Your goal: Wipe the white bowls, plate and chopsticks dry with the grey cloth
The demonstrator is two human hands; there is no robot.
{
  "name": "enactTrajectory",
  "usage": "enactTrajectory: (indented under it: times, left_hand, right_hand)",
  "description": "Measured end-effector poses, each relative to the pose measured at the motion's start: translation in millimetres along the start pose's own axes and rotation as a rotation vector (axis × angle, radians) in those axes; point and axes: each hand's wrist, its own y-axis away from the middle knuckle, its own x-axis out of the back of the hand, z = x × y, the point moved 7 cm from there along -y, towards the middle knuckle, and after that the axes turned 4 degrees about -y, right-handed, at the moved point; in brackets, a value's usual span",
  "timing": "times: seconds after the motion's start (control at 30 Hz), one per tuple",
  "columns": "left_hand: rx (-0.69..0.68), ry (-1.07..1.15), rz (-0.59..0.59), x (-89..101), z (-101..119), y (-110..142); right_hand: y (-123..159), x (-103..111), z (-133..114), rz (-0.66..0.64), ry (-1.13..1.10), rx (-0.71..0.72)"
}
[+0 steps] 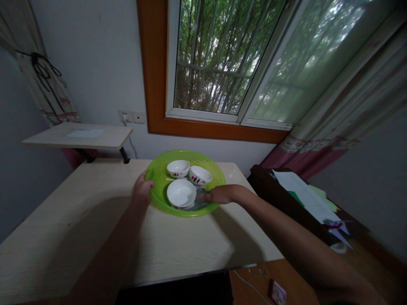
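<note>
A round green plastic basin (152, 202) is over the far part of the table, holding three white bowls. Two smaller bowls with red and dark patterns, a left one (178, 168) and a right one (200, 175), sit at the back. In front of them is a wider white bowl (181, 193). My left hand (142, 189) is closed around the basin's left rim. On the right, my right hand (220, 194) reaches over the rim, fingers closed beside a blurred greyish thing (201, 199). What the fingers hold is unclear. A thin pale stick (169, 179) shows between the bowls.
A raised wooden shelf (79, 136) with a paper stands at the table's back left. Behind the light wooden table (178, 245) are a wall socket (131, 116) and a window. At right, papers (299, 190) lie on a dark brown piece of furniture.
</note>
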Motion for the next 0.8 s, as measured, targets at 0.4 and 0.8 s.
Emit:
enactTrajectory:
  times: [0.4, 0.8]
  left_hand:
    - [0.022, -0.021, 0.016, 2.7, -0.2, -4.2]
    - [-0.095, 0.032, -0.026, -7.1, 5.5, 16.6]
  right_hand:
    - [-14.7, 4.8, 40.0, 0.156, 0.143, -0.101]
    - [21.0, -9.6, -8.6, -0.139, -0.288, 0.080]
